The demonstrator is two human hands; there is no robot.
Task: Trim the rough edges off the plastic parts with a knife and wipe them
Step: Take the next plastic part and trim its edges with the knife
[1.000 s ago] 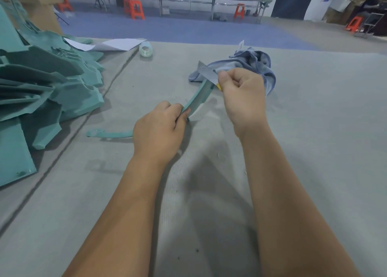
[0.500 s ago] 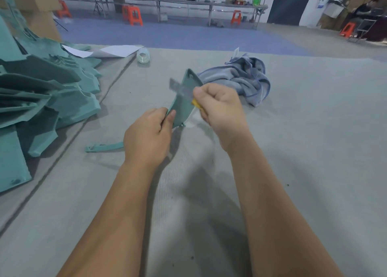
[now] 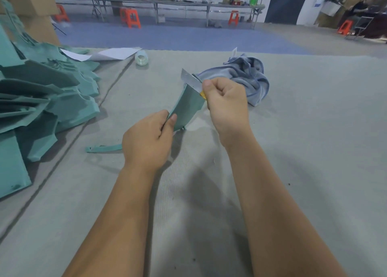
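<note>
My left hand (image 3: pixel 147 140) pinches the lower end of a curved teal plastic part (image 3: pixel 187 107), holding it tilted up above the grey felt table (image 3: pixel 314 151). My right hand (image 3: pixel 227 102) grips a utility knife (image 3: pixel 193 82) with a yellow handle; its silver blade lies across the part's upper edge. A crumpled blue-grey cloth (image 3: pixel 245 78) sits just behind my right hand. A thin teal strip (image 3: pixel 103 148) lies on the table left of my left hand.
A large pile of teal plastic parts (image 3: pixel 41 100) fills the table's left side. White paper sheets (image 3: pixel 113 53) and a roll of clear tape (image 3: pixel 141 57) lie at the far edge. Benches and orange stools stand on the floor beyond.
The part has turned so its broad face now shows. The knife blade has slid from the part's middle edge up to its top end. Both hands stay close together.
</note>
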